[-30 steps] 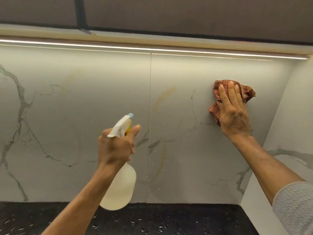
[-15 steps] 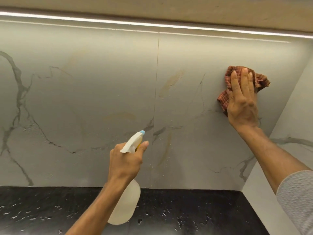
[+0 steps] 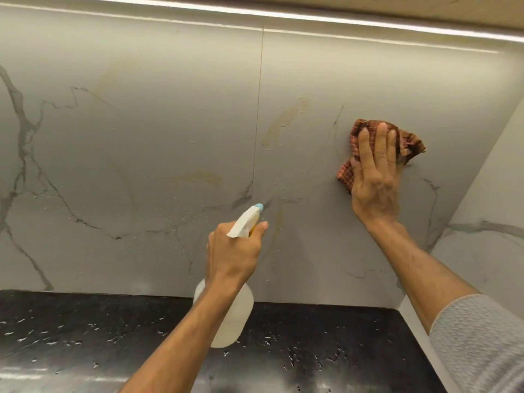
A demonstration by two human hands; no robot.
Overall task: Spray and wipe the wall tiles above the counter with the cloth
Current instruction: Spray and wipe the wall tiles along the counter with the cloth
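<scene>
Droplets (image 3: 184, 215) bead across the lower half of the left of the two wall tiles (image 3: 141, 165). Your left hand (image 3: 232, 251) curls tight round the neck of the spray bottle (image 3: 239, 316). You hold the bottle above the back edge of the counter (image 3: 85, 336), its blue nozzle tip aimed near the seam between the tiles. On the right tile, toward its upper right edge, your right hand (image 3: 374, 177) lies flat, fingers straight, pressing the red checked cloth (image 3: 412, 144) against the wall.

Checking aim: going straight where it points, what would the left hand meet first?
The left hand and its bottle would likely meet the tile just right of the seam; depth unclear.
</scene>
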